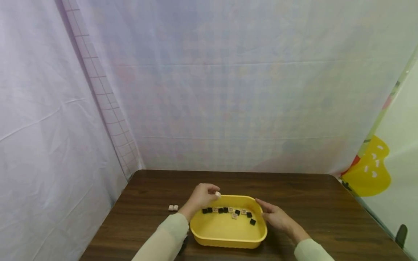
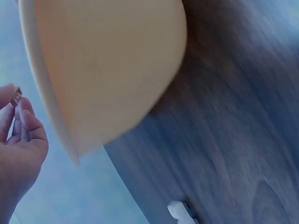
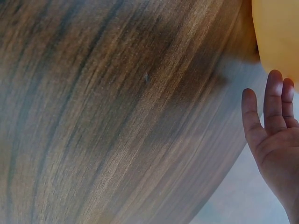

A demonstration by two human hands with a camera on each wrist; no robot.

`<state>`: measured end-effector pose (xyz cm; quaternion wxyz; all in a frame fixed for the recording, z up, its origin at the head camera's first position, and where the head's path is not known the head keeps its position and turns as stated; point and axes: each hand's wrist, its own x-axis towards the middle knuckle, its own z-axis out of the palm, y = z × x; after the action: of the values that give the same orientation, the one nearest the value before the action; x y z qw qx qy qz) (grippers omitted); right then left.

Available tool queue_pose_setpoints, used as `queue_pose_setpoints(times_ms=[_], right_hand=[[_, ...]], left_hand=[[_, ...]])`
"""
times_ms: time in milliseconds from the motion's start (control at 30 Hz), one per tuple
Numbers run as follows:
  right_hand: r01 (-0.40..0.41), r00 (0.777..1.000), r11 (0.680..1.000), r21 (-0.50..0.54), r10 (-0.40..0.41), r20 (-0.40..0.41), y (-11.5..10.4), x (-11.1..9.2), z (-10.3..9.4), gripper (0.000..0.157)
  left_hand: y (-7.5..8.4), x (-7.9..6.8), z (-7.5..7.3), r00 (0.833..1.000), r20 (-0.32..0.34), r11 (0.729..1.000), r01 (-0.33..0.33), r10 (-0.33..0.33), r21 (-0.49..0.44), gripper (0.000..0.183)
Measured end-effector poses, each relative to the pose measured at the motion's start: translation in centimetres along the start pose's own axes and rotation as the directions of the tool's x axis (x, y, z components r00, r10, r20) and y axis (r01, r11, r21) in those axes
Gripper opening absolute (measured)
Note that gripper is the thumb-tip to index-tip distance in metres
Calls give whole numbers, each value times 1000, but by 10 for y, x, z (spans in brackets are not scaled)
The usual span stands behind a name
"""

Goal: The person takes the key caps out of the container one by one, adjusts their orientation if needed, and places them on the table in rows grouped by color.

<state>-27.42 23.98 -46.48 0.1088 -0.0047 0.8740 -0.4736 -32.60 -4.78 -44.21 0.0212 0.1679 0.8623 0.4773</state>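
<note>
Your left hand (image 1: 203, 195) pinches a small white block (image 1: 218, 194) between thumb and fingertips, holding it up by the far left part of the rim of the yellow tub (image 1: 225, 230). Your right hand (image 1: 277, 217) lies along the tub's right side, and the right wrist view shows its fingers (image 3: 273, 100) fairly straight, tips against the outer wall; the thumb's hold on the rim you can't make out. Inside the tub, black blocks (image 1: 253, 222) and pale marked blocks (image 1: 234, 216) lie in an uneven line toward the far side, bending nearer to you at the right. Two more white blocks (image 1: 171, 208) sit side by side on the brown wood-grain surface (image 1: 294, 188), left of the tub. A dark item (image 1: 183, 246), mostly hidden, lies beside your left sleeve (image 1: 163, 235). Behind the surface hangs a pale curtain (image 1: 228, 90).
</note>
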Motion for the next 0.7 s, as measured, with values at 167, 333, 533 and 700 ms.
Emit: queue_pose_setpoints(times_ms=[167,333,533,700], right_hand=[[-11,1000,1000,-2,11,-1,0,-1,0,60],[-16,1000,1000,4,16,-1,-1,-1,0,60],[-16,1000,1000,0,16,-4,0,0,1,60],[-9,1000,1000,19,9,2,1,0,1,61]], left_hand=[[-11,-1,-18,999,-40,1000,-5,5,1,25],[-24,-4,-38,995,-102,1000,-4,3,-7,25],[-46,-13,-61,978,-207,1000,12,-10,11,20],[-64,-22,-79,963,-269,1000,29,-25,11,17]])
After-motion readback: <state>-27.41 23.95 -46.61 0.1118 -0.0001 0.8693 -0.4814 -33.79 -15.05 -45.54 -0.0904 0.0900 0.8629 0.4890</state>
